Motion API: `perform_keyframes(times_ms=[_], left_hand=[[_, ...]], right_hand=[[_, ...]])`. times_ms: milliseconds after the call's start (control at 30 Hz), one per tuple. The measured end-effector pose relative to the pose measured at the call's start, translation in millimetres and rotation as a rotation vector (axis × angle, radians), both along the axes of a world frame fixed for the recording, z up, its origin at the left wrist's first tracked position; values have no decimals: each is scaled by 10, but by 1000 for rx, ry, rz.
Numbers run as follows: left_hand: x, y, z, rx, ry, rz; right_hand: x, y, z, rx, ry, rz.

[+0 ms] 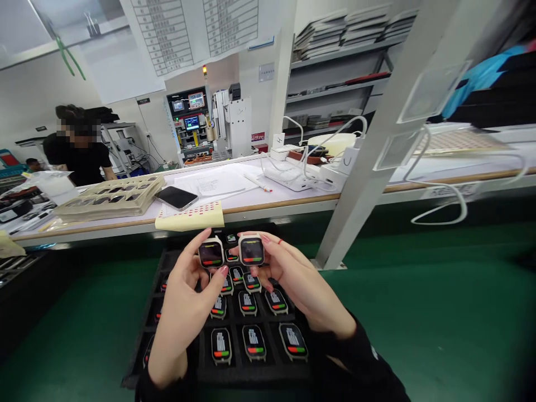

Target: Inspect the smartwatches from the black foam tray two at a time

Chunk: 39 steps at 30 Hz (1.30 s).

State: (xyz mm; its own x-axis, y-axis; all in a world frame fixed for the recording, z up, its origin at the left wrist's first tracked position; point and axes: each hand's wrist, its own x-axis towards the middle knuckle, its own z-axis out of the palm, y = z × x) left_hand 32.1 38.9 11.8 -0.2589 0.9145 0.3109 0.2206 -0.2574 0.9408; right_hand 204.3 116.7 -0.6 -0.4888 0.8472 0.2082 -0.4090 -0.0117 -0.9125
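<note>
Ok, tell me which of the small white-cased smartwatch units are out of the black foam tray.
Two: left hand holds one, right hand the other, above the tray.

Cream-cased watches [210, 253] with red-and-green screens, black tray [167, 262], green mat [419, 312].

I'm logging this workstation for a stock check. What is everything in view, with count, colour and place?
held watch modules: two, pale cases, dark screens, one in each hand above the tray
tray: one, black, on the green surface
watch modules in tray: about a dozen visible, lit screens
phone: one, black, on the white bench
moulded trays: a stack, beige, bench left
chargers and cables: white, bench centre
co-worker: one, black top, far left
left hand: holds the left module
right hand: holds the right module
</note>
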Motion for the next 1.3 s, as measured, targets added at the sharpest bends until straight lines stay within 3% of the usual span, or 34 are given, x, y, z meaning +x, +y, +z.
perform_keyframes(times_ms=[167,567,900,1300], left_hand=[[156,68,64,99,-85,58],[237,117,39,66,10,81],[282,120,-19,145,110,80],[245,132,-4,110,-52,-16]], right_hand=[[-51,-8,39,29,39,5],[83,28,59,47,82,-39],[169,18,113,149,22,89],[127,38,88,206,-47,-3]])
